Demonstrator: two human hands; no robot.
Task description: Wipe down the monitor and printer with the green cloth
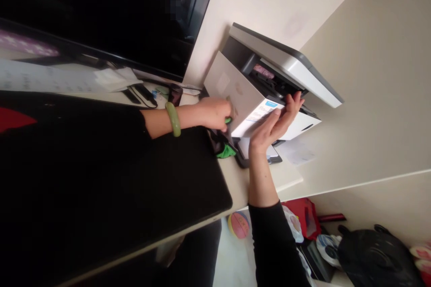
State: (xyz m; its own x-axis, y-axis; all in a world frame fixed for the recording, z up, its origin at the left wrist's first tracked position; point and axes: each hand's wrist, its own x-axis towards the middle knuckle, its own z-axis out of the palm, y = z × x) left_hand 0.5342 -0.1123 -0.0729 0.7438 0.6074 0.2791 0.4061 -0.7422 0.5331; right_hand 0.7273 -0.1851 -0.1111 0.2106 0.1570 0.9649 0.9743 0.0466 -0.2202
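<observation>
A white and grey printer (296, 69) stands at the desk's far corner with its top lid raised. My right hand (276, 123) lies flat against its front edge, fingers stretched out. My left hand (215, 113), with a green bangle (173, 119) on the wrist, is closed on a green and black cloth (224, 145) pressed to the printer's white side panel (232, 92).
A large black mat (111, 179) covers the desk in front of me. A dark monitor (101, 9) stands behind it, with papers and pens at its foot. Below the desk lie a small ball (238, 225), a red bag (303, 215) and a black bag (377, 255).
</observation>
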